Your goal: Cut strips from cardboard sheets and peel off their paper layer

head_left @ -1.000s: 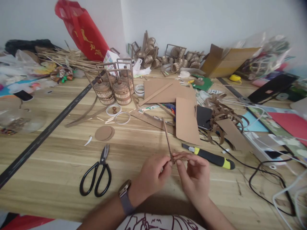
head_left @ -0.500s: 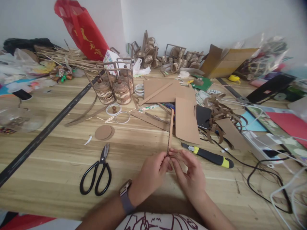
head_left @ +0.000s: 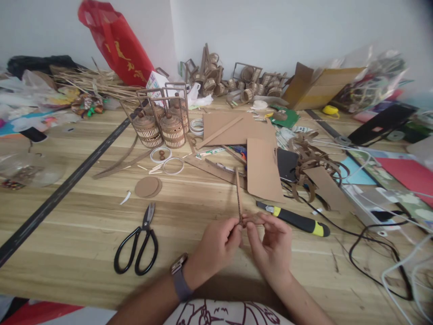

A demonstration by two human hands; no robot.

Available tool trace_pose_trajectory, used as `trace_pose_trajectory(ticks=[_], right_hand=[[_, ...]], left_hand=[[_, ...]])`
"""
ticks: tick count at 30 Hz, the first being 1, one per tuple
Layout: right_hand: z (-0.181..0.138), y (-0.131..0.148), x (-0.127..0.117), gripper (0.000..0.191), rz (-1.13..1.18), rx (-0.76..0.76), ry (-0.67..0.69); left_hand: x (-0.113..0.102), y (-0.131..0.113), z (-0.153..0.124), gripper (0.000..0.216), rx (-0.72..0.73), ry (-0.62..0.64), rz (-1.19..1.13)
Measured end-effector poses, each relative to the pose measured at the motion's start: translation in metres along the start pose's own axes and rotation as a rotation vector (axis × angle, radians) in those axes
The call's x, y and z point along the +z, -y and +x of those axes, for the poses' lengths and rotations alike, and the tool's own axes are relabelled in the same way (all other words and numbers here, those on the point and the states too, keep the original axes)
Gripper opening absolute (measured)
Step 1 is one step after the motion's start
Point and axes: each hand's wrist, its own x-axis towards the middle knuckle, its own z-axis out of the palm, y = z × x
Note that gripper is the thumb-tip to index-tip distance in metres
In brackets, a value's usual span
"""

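A narrow cardboard strip (head_left: 238,194) points away from me, its near end pinched between my fingers. My left hand (head_left: 218,241), with a watch on its wrist, is closed on the strip's near end. Fingertips of my right hand (head_left: 272,241) press on the same end from the other side, and both hands almost touch. What lies under the fingertips is partly hidden. To the left lie black-handled scissors (head_left: 145,241), blades slightly apart. A black and yellow utility knife (head_left: 294,219) rests just beyond my right hand.
Round cardboard discs (head_left: 148,186) and tape rolls (head_left: 173,165) lie left of centre. Behind them stand small lidded baskets (head_left: 172,132) with tall handles. Cardboard sheets (head_left: 265,169) lie ahead; curled brown strips (head_left: 309,162) and a black cable (head_left: 358,237) are on the right.
The strip's far end has come lower and nearer and tilted slightly left. Both hands have shifted slightly right and toward me, still holding the near end.
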Motion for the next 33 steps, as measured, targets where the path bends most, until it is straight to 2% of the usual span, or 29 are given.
trace_pose_trajectory(ticks=[6,10,13,16,23,28,33], right_hand=[[0.012,0.014,0.001,0.029,0.197,0.043,0.007],[0.009,0.007,-0.003,0.031,0.11,-0.033,0.009],[0.003,-0.002,-0.006,0.031,0.002,-0.119,0.062],[0.001,-0.006,-0.008,0.033,-0.054,-0.139,0.068],[0.004,-0.002,-0.008,0.039,-0.101,-0.102,0.171],[0.006,0.002,-0.004,0.038,-0.039,0.002,0.109],[0.009,0.007,-0.001,0.032,0.044,0.101,0.108]], left_hand=[[-0.002,0.003,0.001,0.024,0.094,0.014,0.079],[-0.004,0.001,0.002,0.022,0.039,0.024,0.08],[-0.005,0.0,0.003,0.025,-0.017,0.032,-0.018],[-0.004,0.0,0.003,0.024,-0.076,0.043,-0.108],[-0.002,0.001,0.004,0.025,-0.136,-0.001,-0.159],[-0.004,-0.001,0.005,0.026,-0.125,-0.017,-0.12],[-0.004,-0.001,0.006,0.027,-0.172,-0.001,-0.112]])
